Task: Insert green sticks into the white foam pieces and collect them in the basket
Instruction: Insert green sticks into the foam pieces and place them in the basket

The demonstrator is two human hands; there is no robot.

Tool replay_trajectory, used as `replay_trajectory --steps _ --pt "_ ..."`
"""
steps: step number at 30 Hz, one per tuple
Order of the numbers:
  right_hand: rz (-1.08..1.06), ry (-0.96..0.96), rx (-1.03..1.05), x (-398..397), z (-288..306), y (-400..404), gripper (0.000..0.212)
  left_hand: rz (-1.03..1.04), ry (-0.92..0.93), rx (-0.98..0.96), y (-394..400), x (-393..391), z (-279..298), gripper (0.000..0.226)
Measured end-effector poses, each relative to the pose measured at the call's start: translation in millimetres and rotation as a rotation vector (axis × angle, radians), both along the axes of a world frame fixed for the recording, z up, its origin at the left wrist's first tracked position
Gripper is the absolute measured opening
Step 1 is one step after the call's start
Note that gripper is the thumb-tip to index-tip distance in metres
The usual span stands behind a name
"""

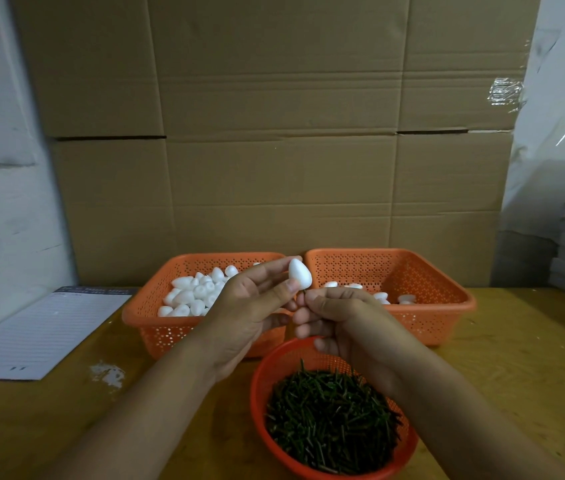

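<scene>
The step in hand looks like the insertion itself. The left hand [251, 299] pinches one white foam piece [299, 274] between thumb and fingers [276, 270], narrow end pointing down. Just below that tip, the right hand [340, 320] has its fingers curled round a green stick [303, 293]; only a short dark end shows above them, touching or nearly touching the foam, and I cannot tell which.

The next move likely calls for holding the stick in line with the foam's narrow end and pressing it straight in, then dropping the piece into the right basket [447, 289] beyond the right fingers, where a few white pieces lie. The left basket [142, 310], beyond the left fingers, holds the loose foam supply. Beneath both wrists sits a round red bowl [257, 393] heaped with green sticks.

All of it rests on a yellowish wooden table [516, 358], with a lined sheet of paper [39, 334] left of the hands, white crumbs nearby, and cardboard boxes [274, 133] stacked as a backdrop.
</scene>
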State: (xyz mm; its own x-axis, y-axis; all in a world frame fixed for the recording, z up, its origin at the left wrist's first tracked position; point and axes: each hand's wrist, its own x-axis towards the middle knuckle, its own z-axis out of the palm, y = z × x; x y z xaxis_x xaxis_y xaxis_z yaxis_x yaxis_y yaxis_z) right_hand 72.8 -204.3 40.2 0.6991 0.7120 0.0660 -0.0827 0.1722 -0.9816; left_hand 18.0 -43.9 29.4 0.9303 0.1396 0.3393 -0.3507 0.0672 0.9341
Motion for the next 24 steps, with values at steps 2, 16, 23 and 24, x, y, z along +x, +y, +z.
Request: replay_trajectory --steps 2,16,23,24 --pt "0.003 0.008 0.015 0.4 0.0 0.5 0.024 -0.001 -0.012 -0.006 -0.3 0.5 -0.5 0.032" --pt "-0.007 0.005 0.058 2.6 -4.6 3.1 0.018 0.024 -0.016 -0.011 -0.8 -1.1 2.7 0.041" --pt "-0.075 0.104 0.176 12.8 -3.3 -2.4 0.021 0.172 0.011 -0.336 7.9 1.0 9.2 0.031" --pt "-0.085 0.104 0.180 13.9 -3.5 -2.8 0.024 0.199 0.024 -0.376 9.5 1.6 8.7 0.029"
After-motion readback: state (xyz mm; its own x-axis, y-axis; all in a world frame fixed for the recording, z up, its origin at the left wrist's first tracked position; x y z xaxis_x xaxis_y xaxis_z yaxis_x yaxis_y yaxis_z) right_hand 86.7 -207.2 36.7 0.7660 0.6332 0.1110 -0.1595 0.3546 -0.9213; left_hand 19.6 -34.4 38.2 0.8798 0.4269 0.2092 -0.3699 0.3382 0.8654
